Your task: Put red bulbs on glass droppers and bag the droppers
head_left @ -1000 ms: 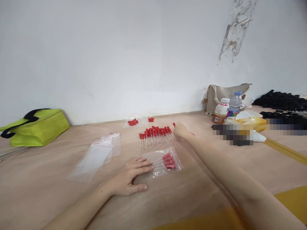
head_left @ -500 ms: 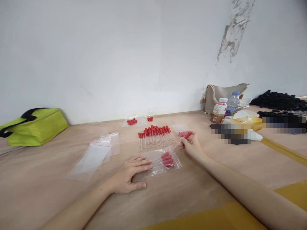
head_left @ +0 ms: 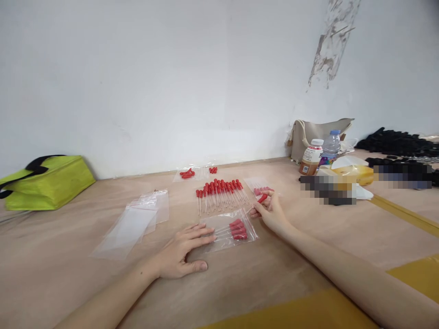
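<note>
My left hand point(head_left: 183, 251) lies flat with fingers spread, its fingertips on the left end of a clear zip bag point(head_left: 212, 245). Inside that bag are several droppers point(head_left: 238, 229) with red rubber bulbs pointing right. My right hand point(head_left: 269, 212) pinches one dropper point(head_left: 262, 198) beside the bag's right end; its red bulb is up and its thin stem points down left toward the bag's mouth. Behind the bag lies a row of loose red-bulbed droppers point(head_left: 221, 192), stems toward me. Another filled bag point(head_left: 255, 185) is partly hidden behind my right hand.
Flat zip bags point(head_left: 133, 224) overlap on the left. Small bags of red pieces point(head_left: 187, 173) lie near the wall. A lime-green bag point(head_left: 51, 183) stands far left. To the right are two bottles point(head_left: 311, 157), a grey bag point(head_left: 305, 132), a yellow packet point(head_left: 356, 173) and a black pile point(head_left: 398, 142).
My right hand has moved slightly left and toward me with the dropper, and its fingers have shifted on it. My left hand stays on the bag. The whole view has shifted a little.
</note>
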The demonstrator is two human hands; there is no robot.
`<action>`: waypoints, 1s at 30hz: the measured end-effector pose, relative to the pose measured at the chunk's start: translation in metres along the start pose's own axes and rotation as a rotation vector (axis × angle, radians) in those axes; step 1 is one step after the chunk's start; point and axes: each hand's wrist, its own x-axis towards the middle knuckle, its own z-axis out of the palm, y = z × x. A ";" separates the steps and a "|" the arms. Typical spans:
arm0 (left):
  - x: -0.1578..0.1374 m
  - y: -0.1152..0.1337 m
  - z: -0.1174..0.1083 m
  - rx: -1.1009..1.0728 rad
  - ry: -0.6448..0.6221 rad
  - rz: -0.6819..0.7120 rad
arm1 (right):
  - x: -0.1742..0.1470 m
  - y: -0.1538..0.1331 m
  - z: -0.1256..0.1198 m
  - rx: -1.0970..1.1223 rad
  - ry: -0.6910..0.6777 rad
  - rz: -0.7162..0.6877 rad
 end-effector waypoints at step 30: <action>0.000 0.000 0.002 -0.038 0.004 -0.032 | 0.000 -0.010 -0.007 -0.293 -0.496 -0.037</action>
